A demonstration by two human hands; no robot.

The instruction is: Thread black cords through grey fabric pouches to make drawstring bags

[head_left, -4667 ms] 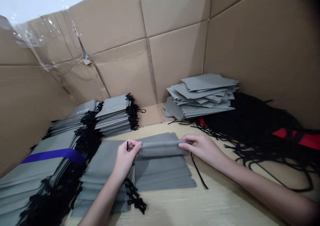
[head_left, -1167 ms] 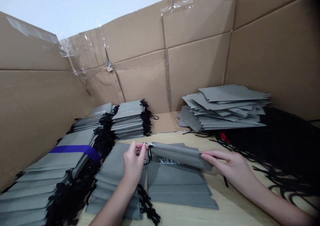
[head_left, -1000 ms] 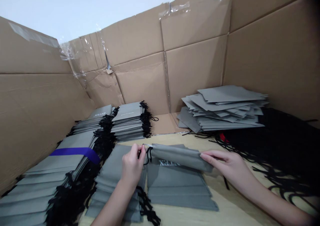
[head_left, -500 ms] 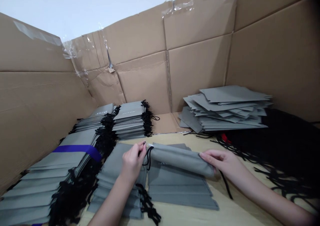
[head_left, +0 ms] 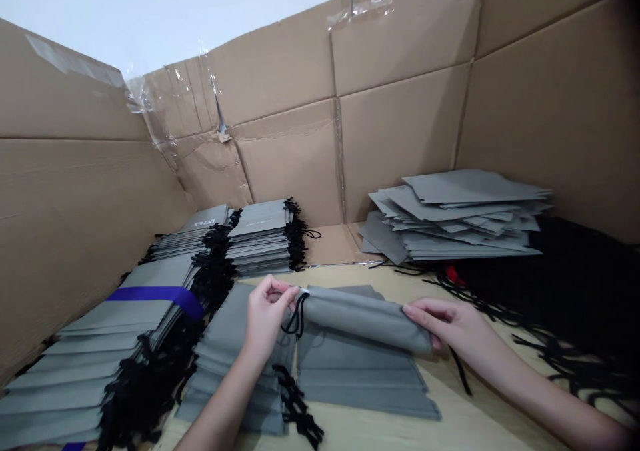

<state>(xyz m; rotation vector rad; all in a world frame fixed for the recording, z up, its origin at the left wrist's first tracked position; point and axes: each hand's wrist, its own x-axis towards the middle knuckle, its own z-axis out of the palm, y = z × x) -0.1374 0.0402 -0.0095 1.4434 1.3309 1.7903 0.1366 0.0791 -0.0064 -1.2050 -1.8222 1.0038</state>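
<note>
A grey fabric drawstring bag (head_left: 365,314) is stretched between my two hands, its top edge running from left to right. My left hand (head_left: 267,314) pinches a thin pale piece (head_left: 303,291) poking out of the bag's left end; what this piece is, I cannot make out. A black cord (head_left: 299,321) hangs in a loop at that end. Thumb and fingers of my right hand (head_left: 443,321) close on the bag's right end, where another black cord end (head_left: 461,374) dangles. Beneath lie flat grey bags (head_left: 360,388) without visible cords.
Corded bags (head_left: 230,371) are piled left of centre. Further left are stacks of bags (head_left: 75,364), one under a purple band (head_left: 155,294). Loose grey bags (head_left: 465,214) and a heap of black cords (head_left: 590,291) lie at right. Cardboard walls (head_left: 280,158) enclose the table.
My left fingers have shifted from a dark tip just left of the bag onto the pale piece at its end. My right hand keeps its hold; the view has shifted slightly.
</note>
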